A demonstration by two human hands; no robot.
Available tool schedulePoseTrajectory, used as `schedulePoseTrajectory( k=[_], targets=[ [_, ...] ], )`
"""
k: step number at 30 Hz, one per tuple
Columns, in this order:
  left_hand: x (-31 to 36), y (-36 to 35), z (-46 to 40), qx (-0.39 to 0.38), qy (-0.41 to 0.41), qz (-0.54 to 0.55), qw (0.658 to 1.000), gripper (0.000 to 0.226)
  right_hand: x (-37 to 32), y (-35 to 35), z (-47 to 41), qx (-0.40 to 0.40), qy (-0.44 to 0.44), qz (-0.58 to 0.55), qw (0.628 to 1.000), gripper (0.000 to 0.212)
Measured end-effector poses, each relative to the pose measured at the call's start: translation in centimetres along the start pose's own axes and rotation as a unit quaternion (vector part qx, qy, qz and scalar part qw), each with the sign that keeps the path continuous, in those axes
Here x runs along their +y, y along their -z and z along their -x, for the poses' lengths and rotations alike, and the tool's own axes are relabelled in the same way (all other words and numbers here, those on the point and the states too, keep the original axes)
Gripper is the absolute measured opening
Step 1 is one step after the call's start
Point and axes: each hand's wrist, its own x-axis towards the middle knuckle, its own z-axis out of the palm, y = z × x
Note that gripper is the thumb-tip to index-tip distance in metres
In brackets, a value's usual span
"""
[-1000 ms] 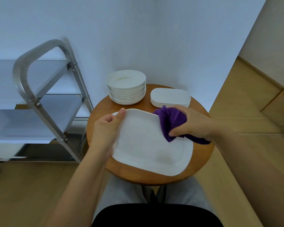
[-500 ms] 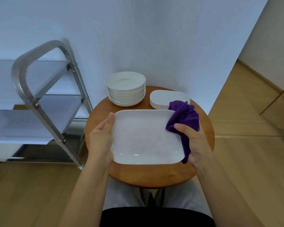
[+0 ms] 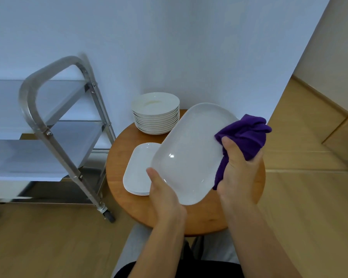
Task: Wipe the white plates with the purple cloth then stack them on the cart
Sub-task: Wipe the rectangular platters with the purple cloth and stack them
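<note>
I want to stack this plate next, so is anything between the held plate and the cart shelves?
Nothing visible blocks it. The held plate is above the round table; the cart stands to the left, its shelves open on this side.

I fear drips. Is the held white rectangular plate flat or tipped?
Tipped: the white rectangular plate is held clear of the round wooden table, far end raised, between left hand and right hand.

Round wooden table (image 3: 247, 189) stands on wood floor (image 3: 48, 247). On it: stack of round white plates (image 3: 156, 113) at back, stack of rectangular white plates (image 3: 138, 171) just in front.
</note>
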Motion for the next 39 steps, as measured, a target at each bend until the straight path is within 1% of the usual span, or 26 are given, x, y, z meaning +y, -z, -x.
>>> schedulePoseTrajectory(
  k=[3,6,9,11,12,13,15,16,17,18,19,22,23,25,27,29,31,33,34,36,37,38,39],
  targets=[
    [-0.7,-0.3,0.5,0.011,0.016,0.035,0.999,0.037,0.8,-0.1,1.0,-0.033,-0.002,0.032,0.999,0.077],
    [-0.4,-1.0,0.8,-0.014,-0.02,0.042,0.999,0.029,2.8,0.4,2.3,-0.015,-0.05,0.05,0.997,0.08],
    [-0.1,-1.1,1.1,-0.072,-0.047,0.003,0.996,0.027,3.7,0.9,1.7,0.023,-0.103,0.038,0.994,0.074],
    [0.4,-0.2,0.8,-0.112,-0.023,-0.07,0.991,0.027,2.9,1.4,0.2,0.026,-0.097,0.075,0.992,0.071],
    [1.0,0.3,0.4,-0.126,-0.009,-0.11,0.986,0.026,2.3,1.8,-0.7,0.002,-0.085,0.107,0.991,0.07],
    [1.9,0.7,-0.4,-0.134,0.003,-0.141,0.981,0.024,1.6,2.2,-1.6,-0.039,-0.073,0.144,0.986,0.069],
    [4.2,1.1,-2.0,-0.148,0.029,-0.181,0.972,0.016,0.5,2.8,-2.6,-0.139,-0.067,0.233,0.96,0.067],
    [5.3,0.9,-2.4,-0.161,0.048,-0.194,0.967,0.021,0.3,2.8,-2.8,-0.181,-0.073,0.27,0.943,0.067],
    [6.0,0.5,-2.8,-0.169,0.068,-0.194,0.964,0.032,0.3,2.6,-2.6,-0.212,-0.083,0.293,0.929,0.067],
    [6.3,0.1,-3.0,-0.166,0.078,-0.186,0.965,0.039,0.5,2.3,-2.3,-0.228,-0.091,0.299,0.922,0.067],
    [6.4,-0.2,-3.2,-0.147,0.068,-0.187,0.969,0.038,1.0,2.1,-1.8,-0.229,-0.094,0.294,0.923,0.068],
    [5.9,-0.2,-3.4,-0.088,-0.01,-0.202,0.975,0.022,2.3,2.1,-0.5,-0.191,-0.093,0.227,0.951,0.069],
    [5.7,0.0,-3.4,-0.076,-0.024,-0.191,0.978,0.014,2.6,2.3,-0.2,-0.181,-0.091,0.207,0.957,0.068],
    [5.3,0.3,-3.4,-0.048,-0.032,-0.151,0.987,0.009,3.0,2.5,0.4,-0.16,-0.088,0.165,0.969,0.069],
    [4.7,0.4,-3.1,-0.028,-0.019,-0.093,0.995,0.011,3.2,2.6,1.2,-0.111,-0.075,0.119,0.984,0.072],
    [3.8,-0.2,-2.2,-0.007,0.0,-0.039,0.999,0.018,3.3,2.1,1.9,-0.04,-0.049,0.083,0.995,0.074],
    [2.9,-0.8,-1.2,0.014,0.016,0.022,1.0,0.024,3.5,1.8,2.5,0.034,-0.017,0.068,0.997,0.074],
    [2.0,-1.3,-0.5,0.031,0.015,0.045,0.998,0.03,4.1,1.9,3.0,0.076,-0.006,0.07,0.995,0.078],
    [1.5,-1.4,-0.3,0.038,0.003,0.043,0.998,0.031,4.4,2.1,3.1,0.09,-0.021,0.074,0.993,0.079],
    [0.9,-1.4,-0.1,0.034,-0.009,0.029,0.999,0.032,4.7,2.9,2.9,0.112,-0.085,0.08,0.987,0.077],
    [0.8,-1.2,0.1,0.014,-0.003,0.026,1.0,0.032,4.6,3.4,2.3,0.111,-0.131,0.087,0.981,0.073],
    [0.8,-0.8,0.1,-0.026,0.007,0.023,0.999,0.038,4.2,3.9,1.5,0.094,-0.182,0.1,0.974,0.067],
    [0.8,0.0,-0.2,-0.077,0.008,0.011,0.997,0.049,3.7,4.4,0.5,0.062,-0.234,0.115,0.963,0.059]
  ],
)
